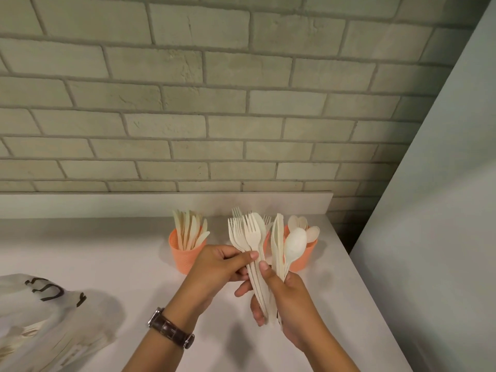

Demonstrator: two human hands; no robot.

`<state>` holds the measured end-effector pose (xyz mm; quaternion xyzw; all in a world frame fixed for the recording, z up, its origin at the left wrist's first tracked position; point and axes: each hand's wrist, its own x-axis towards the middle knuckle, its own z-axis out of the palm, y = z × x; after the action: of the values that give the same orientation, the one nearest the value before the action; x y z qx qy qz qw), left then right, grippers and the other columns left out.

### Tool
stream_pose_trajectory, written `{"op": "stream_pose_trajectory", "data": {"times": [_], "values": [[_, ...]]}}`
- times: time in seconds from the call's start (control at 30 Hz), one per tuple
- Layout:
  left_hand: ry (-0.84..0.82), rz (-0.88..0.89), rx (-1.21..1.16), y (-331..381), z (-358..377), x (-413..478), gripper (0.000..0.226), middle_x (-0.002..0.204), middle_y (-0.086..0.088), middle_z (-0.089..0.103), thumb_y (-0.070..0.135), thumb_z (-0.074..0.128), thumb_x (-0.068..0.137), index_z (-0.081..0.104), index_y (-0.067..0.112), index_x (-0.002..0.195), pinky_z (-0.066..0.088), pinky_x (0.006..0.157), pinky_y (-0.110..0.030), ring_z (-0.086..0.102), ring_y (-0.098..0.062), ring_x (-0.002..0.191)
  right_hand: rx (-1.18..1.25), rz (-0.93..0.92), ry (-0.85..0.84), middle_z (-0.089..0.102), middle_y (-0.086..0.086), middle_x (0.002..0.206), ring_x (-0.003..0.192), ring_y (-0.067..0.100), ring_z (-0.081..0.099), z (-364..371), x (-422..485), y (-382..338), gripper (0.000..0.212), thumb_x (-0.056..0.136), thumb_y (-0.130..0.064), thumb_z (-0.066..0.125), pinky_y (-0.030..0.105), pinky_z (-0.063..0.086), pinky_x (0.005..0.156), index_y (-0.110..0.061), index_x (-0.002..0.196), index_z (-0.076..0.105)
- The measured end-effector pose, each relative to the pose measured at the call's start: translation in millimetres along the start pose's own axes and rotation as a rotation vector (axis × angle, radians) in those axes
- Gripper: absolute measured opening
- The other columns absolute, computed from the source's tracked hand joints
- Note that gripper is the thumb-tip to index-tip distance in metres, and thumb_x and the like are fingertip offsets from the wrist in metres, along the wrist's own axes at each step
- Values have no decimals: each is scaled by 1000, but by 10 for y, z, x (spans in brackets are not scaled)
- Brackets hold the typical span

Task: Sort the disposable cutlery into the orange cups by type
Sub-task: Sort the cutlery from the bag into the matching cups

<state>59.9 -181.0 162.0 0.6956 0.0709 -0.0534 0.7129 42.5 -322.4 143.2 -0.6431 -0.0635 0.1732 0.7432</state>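
Mid-sort. Knife cup (185, 255) at 10 o'clock, fork cup (266, 241) at 12, spoon cup (304, 255) at 1, all part-filled. Left grip (217, 267) pinching forks (245, 233); right grip (292, 299) clutching mixed bundle (278, 237), yet to drop.

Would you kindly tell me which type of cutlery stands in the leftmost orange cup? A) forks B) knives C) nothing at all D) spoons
B: the leftmost orange cup holds flat, blade-shaped knives, whereas the round-bowled spoons stand in the rightmost cup.
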Motion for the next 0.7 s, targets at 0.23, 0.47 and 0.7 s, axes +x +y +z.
{"op": "stream_pose_trajectory", "data": {"times": [0.23, 0.47, 0.7], "values": [[27, 72, -41, -150, 152, 47, 18, 55, -4, 61, 13, 71, 78, 70, -3, 69, 50, 57, -18, 58, -11, 51, 17, -11, 184, 71, 16, 73, 53, 29, 66, -48, -20, 35, 32, 97, -26, 46, 32, 54, 47, -5, 92, 69], [75, 15, -89, -423, 326, 85, 11, 66, -13, 67, 15, 77, 73, 73, 4, 71, 55, 69, -34, 58, -20, 58, -41, 24, 292, 72, 15, 69, 54, 28, 68, -162, -24, 128, 24, 94, -23, 52, 32, 56, 48, -5, 90, 67], [278, 60, -143, -363, 137, 441, 22, 49, 6, 60, 12, 70, 79, 63, 6, 59, 53, 62, -17, 58, -7, 55, 4, 138, 461, 72, 19, 84, 66, 31, 71, -414, 34, 419, 28, 98, -23, 45, 37, 57, 58, -3, 87, 61]]}}
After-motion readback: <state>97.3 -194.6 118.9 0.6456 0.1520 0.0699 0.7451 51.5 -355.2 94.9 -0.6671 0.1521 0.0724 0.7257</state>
